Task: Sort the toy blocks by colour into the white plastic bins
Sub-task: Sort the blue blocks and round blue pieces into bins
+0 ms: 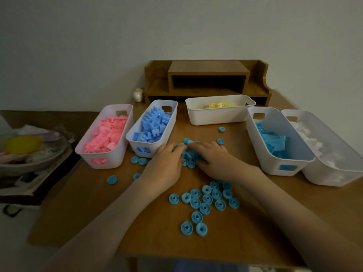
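our left hand [165, 166] and right hand [215, 160] cup the turquoise pile [189, 156] mid-frame, likely herding it toward the turquoise bin [271, 166] at right; grip unclear.

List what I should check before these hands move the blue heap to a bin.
1. Left hand and right hand flank the heap of turquoise plastic pieces: ok.
2. Left hand's fingers gripping a piece: cannot tell, the tips are buried in the heap.
3. White plastic bin of turquoise blocks open, with room left: ok.
4. Way to that bin across the wooden table: ok, only one turquoise ring lies near it.
5. All rings gathered: not ok, a cluster of loose turquoise plastic rings lies nearer the front edge, and others lie by the white plastic bin of periwinkle blocks.
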